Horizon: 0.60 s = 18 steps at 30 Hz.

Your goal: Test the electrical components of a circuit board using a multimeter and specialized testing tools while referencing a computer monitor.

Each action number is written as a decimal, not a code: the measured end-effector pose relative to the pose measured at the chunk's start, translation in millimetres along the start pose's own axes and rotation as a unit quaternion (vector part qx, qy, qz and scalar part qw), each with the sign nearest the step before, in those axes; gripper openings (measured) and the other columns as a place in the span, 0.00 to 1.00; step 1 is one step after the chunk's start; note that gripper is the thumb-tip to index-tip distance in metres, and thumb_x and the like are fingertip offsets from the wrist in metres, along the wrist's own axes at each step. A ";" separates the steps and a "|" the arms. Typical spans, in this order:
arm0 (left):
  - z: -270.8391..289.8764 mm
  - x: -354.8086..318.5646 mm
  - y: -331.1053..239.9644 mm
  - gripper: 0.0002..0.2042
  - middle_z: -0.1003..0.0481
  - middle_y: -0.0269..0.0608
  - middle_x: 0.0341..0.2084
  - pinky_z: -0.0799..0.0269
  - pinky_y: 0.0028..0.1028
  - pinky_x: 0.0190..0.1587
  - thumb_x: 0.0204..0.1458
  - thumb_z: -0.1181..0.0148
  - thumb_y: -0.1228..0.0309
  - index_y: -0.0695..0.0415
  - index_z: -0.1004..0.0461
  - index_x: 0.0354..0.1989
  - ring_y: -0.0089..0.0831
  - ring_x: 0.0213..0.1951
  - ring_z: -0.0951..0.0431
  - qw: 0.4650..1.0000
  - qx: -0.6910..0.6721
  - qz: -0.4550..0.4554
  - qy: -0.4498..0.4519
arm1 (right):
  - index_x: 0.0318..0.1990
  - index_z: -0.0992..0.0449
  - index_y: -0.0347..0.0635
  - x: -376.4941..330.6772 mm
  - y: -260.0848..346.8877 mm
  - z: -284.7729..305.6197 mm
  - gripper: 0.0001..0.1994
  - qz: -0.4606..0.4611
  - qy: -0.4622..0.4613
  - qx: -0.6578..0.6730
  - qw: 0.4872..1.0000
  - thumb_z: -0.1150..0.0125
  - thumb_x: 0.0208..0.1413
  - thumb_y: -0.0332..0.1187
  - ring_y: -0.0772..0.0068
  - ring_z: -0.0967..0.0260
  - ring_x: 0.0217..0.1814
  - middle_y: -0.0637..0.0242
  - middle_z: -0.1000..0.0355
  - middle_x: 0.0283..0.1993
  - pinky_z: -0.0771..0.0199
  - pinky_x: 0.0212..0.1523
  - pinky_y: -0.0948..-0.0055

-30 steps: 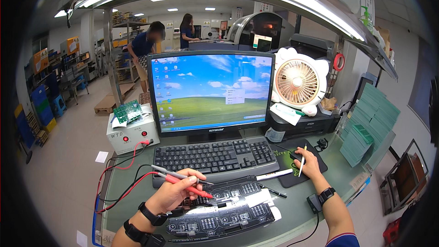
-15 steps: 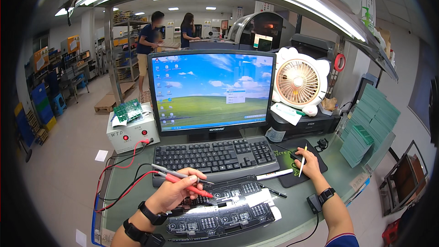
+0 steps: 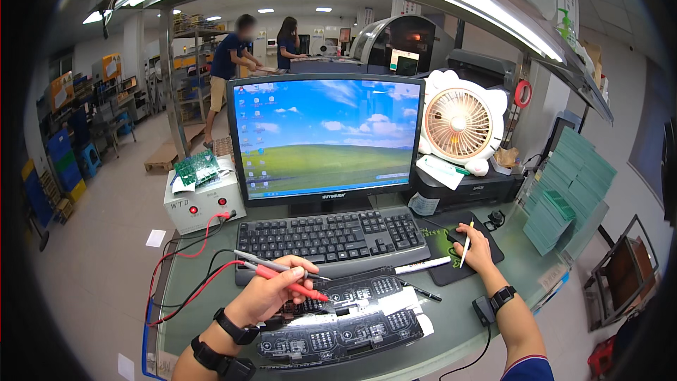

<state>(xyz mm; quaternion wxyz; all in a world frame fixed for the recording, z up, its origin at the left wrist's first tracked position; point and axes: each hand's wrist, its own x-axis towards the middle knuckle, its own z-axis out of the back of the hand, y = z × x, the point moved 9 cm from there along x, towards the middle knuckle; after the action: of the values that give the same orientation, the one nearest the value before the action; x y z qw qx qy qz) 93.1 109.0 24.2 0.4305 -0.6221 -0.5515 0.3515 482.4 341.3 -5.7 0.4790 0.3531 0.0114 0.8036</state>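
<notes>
My left hand (image 3: pixel 282 287) is closed around two test probes, a red probe (image 3: pixel 293 282) and a grey probe (image 3: pixel 264 261). Their tips hang just over a dark, see-through curved panel (image 3: pixel 342 321) with grids of small marks, lying at the bench's front; whether they touch it I cannot tell. On a black and green mouse pad (image 3: pixel 441 279), my right hand (image 3: pixel 477 248) rests over a black mouse (image 3: pixel 458 238), mostly hidden by the fingers. A slim white pen (image 3: pixel 465 250) is tucked between the same fingers.
Behind the panel stand a black keyboard (image 3: pixel 331 240) and a monitor (image 3: pixel 328 141). Red and black leads run to a white box (image 3: pixel 204 204) at left. A white marker (image 3: pixel 422 266) and a dark pen (image 3: pixel 423 293) lie near the panel. Green boards (image 3: pixel 564 197) stack at right.
The small pop-up menu on the monitor has vanished. My hands stay nearly where they were. In the background, one person at the left leans further forward.
</notes>
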 end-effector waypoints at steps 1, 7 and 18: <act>1.0 -1.5 -0.9 0.11 0.28 0.35 0.32 0.32 0.17 0.32 0.63 0.52 0.67 0.59 0.30 0.47 0.17 0.31 0.28 1.000 0.005 0.000 -0.004 | 0.47 0.26 0.48 1.2 0.5 -2.1 0.19 -0.014 0.001 -0.002 1.000 0.34 0.45 0.37 0.57 0.32 0.55 0.66 0.27 0.54 0.38 0.56 0.59; -2.3 6.5 -0.2 0.12 0.28 0.35 0.31 0.32 0.16 0.29 0.62 0.50 0.65 0.60 0.30 0.46 0.17 0.27 0.29 1.000 0.005 -0.007 0.008 | 0.39 0.24 0.46 28.0 -7.4 -2.1 0.05 0.043 -0.077 0.028 0.996 0.42 0.57 0.32 0.62 0.26 0.44 0.62 0.23 0.43 0.31 0.47 0.66; 1.1 5.2 2.9 0.12 0.27 0.37 0.30 0.32 0.17 0.28 0.60 0.48 0.66 0.60 0.29 0.46 0.19 0.25 0.30 1.000 -0.005 0.005 0.003 | 0.51 0.32 0.40 5.5 -9.1 -5.2 0.25 -0.019 0.040 0.087 0.995 0.34 0.42 0.28 0.52 0.34 0.59 0.54 0.32 0.59 0.35 0.59 0.61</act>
<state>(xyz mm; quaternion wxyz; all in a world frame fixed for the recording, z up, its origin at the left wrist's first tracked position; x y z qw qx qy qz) 94.0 114.3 21.3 0.4277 -0.6277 -0.5489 0.3491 484.7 352.2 -9.8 0.4609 0.3609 0.1074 0.8036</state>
